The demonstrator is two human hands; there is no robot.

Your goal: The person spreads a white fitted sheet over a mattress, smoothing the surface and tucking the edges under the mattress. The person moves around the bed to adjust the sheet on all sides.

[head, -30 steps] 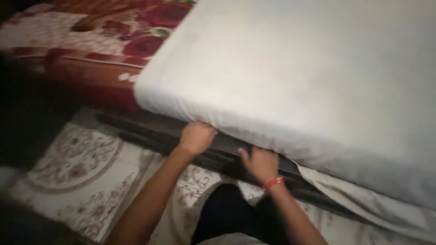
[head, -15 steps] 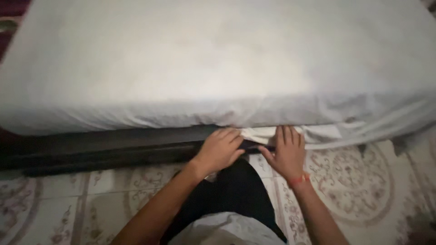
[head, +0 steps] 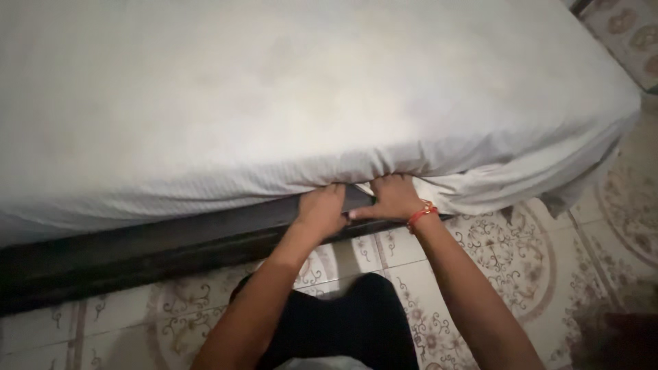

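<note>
Both the left hand (head: 322,209) and right hand (head: 392,197) push the white bedsheet's (head: 439,188) loose edge under the mattress (head: 274,103), fingers hidden, so neither grip's closure can be told, above the dark bed frame (head: 137,247).

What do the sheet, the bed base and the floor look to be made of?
Sheet: white woven cloth, likely cotton, matte; it creases where the left hand and right hand press in.
Bed base: dark and rigid, maybe wood; too dim to tell.
Floor: glazed ceramic tile with a printed scroll pattern and grout lines.
</note>
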